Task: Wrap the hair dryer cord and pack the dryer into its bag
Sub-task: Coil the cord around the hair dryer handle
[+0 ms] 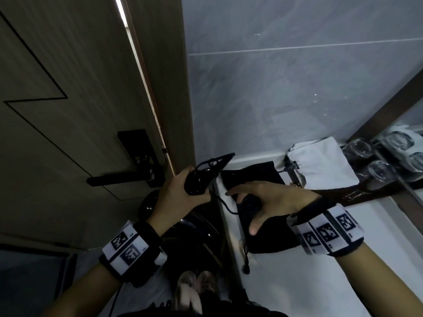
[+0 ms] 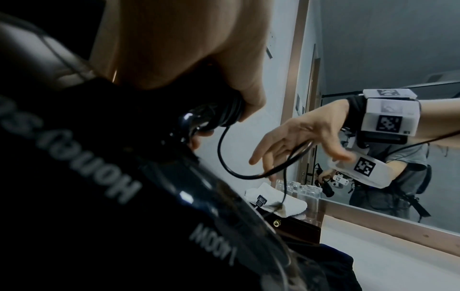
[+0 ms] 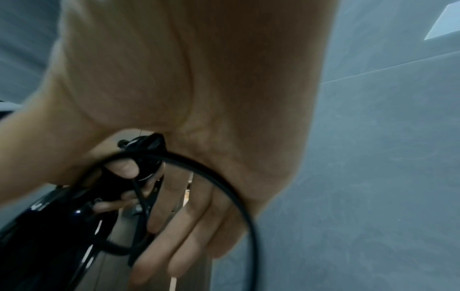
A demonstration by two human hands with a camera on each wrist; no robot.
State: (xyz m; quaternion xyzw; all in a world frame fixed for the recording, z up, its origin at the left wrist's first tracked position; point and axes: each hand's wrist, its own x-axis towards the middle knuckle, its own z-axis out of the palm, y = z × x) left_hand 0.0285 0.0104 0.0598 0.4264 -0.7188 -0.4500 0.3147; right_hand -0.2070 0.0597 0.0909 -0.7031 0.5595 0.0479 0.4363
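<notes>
Door side first: the left hand has its fingers curled tight round the handle end of the hair dryer, held off the left edge of the white counter, w/ the dryer's long axis running from the palm up and right toward the wall. Several turns of cord already sit round the handle by the thumb in the left wrist view. From there 1 slack loop sags down and rises right to the right hand, which hovers over the black bag lying flat near the counter's left edge. Its fingers are spread and relaxed, not closed; the cord drapes across them, more hooked than pinched. Further right the cord runs on to the plug, resting by the white towel near the back edge. So the free length lies right of the dryer, and the right hand is the nearer one to feed it; probably the next turn goes leftward over the handle. Wrap looks partway done, bagging not begun.
</notes>
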